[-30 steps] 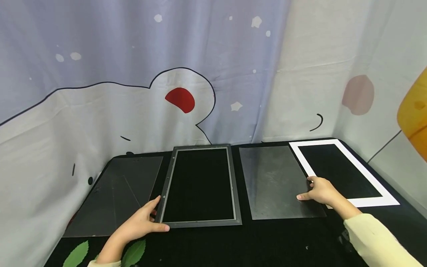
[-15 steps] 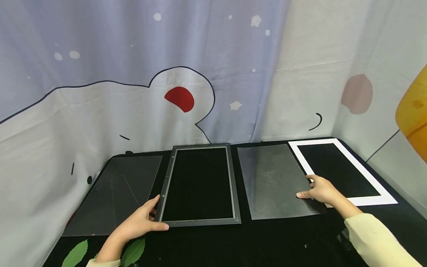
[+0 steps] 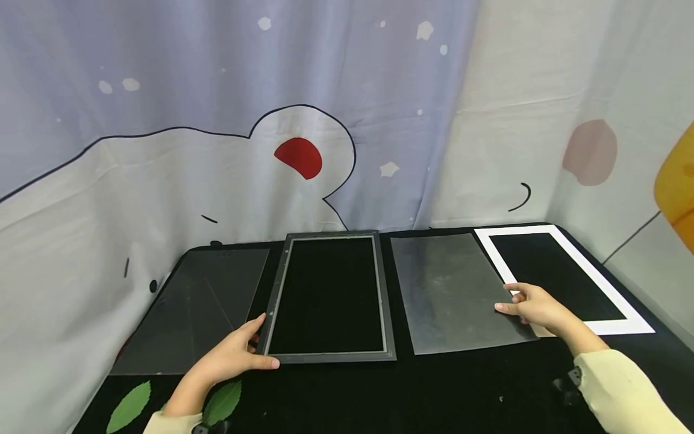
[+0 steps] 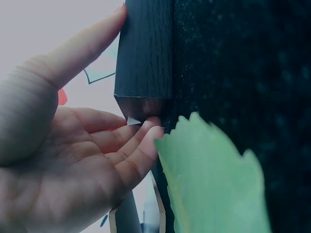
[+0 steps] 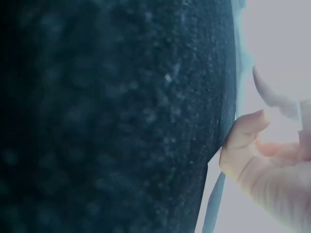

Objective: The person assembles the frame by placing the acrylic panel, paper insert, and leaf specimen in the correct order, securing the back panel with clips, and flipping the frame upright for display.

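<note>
In the head view a dark grey picture frame (image 3: 347, 357) lies on the black cloth. My left hand (image 3: 230, 355) holds its near left corner, thumb on the front edge and fingers along the left side. Up close in the left wrist view, the thumb and fingers (image 4: 146, 145) bracket the frame's wood-grained corner (image 4: 146, 58). To the right lies a greyish see-through sheet (image 3: 444, 289). My right hand (image 3: 539, 310) pinches its near right edge, thumb on top, other fingers partly hidden; the sheet's near edge curves up there.
A white picture mat (image 3: 623, 327) lies at the far right, just beyond the right hand. A dark flat board (image 3: 211, 307) lies left of the frame. Green leaves (image 3: 130, 407) show near the left sleeve. A printed curtain (image 3: 228, 169) hangs close behind everything.
The right hand has shifted slightly up and right, and the sheet's near right edge has risen a little. The left hand stays on the frame's corner; the view has shifted slightly.
</note>
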A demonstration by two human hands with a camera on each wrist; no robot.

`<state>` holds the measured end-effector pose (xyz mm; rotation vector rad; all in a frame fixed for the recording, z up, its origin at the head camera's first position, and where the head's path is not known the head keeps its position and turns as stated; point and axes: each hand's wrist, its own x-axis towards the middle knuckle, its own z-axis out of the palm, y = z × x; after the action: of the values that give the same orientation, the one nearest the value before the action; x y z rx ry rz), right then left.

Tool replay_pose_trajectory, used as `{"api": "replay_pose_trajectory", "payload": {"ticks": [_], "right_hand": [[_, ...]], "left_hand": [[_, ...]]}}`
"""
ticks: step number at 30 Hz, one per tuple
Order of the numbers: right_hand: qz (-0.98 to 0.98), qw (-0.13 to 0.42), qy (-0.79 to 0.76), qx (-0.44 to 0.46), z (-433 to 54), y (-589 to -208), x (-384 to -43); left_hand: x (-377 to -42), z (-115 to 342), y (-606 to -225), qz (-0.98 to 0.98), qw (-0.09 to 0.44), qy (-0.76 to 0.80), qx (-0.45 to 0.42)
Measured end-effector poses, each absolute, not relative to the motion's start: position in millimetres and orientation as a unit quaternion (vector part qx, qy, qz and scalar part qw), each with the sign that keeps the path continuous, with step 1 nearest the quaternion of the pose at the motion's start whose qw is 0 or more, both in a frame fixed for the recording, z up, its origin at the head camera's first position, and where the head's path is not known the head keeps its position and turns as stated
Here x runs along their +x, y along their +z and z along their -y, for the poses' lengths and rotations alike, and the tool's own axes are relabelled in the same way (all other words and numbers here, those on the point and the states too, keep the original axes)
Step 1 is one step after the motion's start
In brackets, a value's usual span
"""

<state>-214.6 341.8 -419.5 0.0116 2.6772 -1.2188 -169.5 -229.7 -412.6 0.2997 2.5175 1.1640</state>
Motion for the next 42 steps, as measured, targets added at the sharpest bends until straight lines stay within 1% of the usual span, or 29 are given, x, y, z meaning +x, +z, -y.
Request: {"api": "replay_pose_trajectory", "payload": {"ticks": [9, 17, 21, 30, 42], "right_hand": [[-0.867, 0.145, -0.477, 0.002, -352, -416, -214], [-0.780, 0.176, -0.600, -0.013, -361, -414, -215], [-0.750, 0.183, -0.635, -0.012, -363, -413, -214], [-0.736, 0.177, -0.653, -0.029, -365, -414, -210], [-0.721, 0.139, -0.677, -0.050, -367, -406, -204]], "left_hand": [[-169, 228, -414, -0.883, 0.173, 0.421, 0.113], [-167, 227, -414, -0.884, 0.168, 0.422, 0.114], [-168, 226, -414, -0.888, 0.165, 0.415, 0.113], [-170, 225, -414, -0.888, 0.164, 0.414, 0.116], [-170, 224, -414, -0.887, 0.162, 0.417, 0.113]]}}
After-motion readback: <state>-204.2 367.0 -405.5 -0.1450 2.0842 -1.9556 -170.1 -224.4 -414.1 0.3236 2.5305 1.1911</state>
